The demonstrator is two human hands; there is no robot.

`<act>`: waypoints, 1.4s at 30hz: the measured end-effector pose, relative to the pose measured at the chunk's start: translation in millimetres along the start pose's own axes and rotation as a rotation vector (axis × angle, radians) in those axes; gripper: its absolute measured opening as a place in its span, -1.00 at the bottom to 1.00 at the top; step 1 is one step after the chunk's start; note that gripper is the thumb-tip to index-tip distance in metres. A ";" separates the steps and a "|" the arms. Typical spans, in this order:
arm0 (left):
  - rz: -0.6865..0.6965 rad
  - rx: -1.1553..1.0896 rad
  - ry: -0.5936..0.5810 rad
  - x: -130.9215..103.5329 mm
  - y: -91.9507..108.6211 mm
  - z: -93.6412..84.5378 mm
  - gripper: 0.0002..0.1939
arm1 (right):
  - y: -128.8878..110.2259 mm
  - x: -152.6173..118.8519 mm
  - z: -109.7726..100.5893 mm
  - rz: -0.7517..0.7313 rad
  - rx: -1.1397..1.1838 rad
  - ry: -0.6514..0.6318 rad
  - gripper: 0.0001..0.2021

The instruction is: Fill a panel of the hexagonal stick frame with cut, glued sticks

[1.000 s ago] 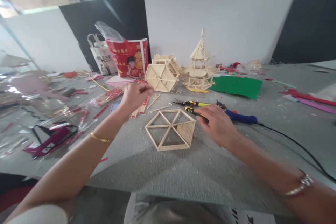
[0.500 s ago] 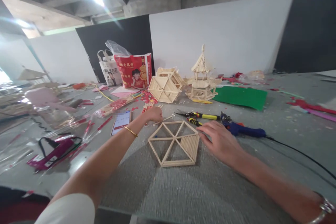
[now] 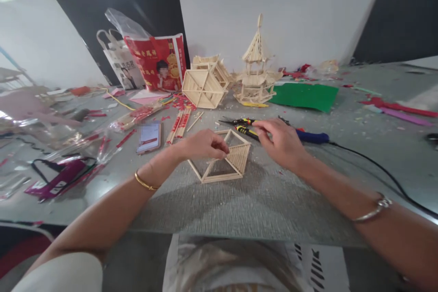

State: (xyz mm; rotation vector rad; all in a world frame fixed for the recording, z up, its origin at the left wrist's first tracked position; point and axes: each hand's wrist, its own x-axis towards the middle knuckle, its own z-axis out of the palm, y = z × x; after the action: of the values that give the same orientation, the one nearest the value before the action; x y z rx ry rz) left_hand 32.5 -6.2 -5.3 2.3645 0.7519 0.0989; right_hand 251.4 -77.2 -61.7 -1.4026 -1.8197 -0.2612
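Observation:
My left hand (image 3: pixel 205 145) is over the hexagonal wooden stick frame (image 3: pixel 222 178), its thumb and fingers pinched together. Anything between those fingertips is too small or hidden to name. One triangular section of the frame is filled with parallel sticks (image 3: pixel 239 153); part of the rest is covered by my hand. My right hand (image 3: pixel 282 141) is beyond the frame's right side, at the yellow-and-black handles of the pliers (image 3: pixel 247 132). Its thumb and index finger are apart, and it hides the end of the upper handle. Behind it lies a blue glue gun (image 3: pixel 313 137) with a black cord.
A stick pagoda (image 3: pixel 258 66) and a hexagonal stick structure (image 3: pixel 205 84) stand at the back. A green sheet (image 3: pixel 304 96), a red bag (image 3: pixel 155 64), a phone (image 3: pixel 149 137), packs of sticks (image 3: pixel 178 125) and a purple pouch (image 3: pixel 61 178) lie around.
My left hand has come back from the sticks behind the frame to above it. My right hand has moved from the frame's edge to the pliers' handles. The view has tilted down.

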 end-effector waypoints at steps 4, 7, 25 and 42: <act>0.013 0.018 -0.036 -5.4 4.9 8.5 -0.85 | -12.3 -2.2 -5.1 -0.068 0.067 -0.040 -0.76; -0.009 -0.048 0.007 -8.0 2.4 9.7 -0.88 | -25.3 -5.1 -11.1 -0.115 0.110 -0.031 -0.76; 0.070 -0.448 0.827 -15.5 14.8 21.5 -0.91 | -38.1 -7.8 -17.3 0.196 0.448 -0.526 -0.83; 0.136 0.321 0.010 -20.5 11.2 21.4 -0.82 | -23.4 -9.2 -18.2 -0.346 -0.082 -0.574 -0.75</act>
State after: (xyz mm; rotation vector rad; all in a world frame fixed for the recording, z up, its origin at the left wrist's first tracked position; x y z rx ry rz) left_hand 26.4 -36.3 -13.0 2.7217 0.6499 0.0498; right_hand 239.7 -103.1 -49.2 -1.2938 -2.5551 -0.1117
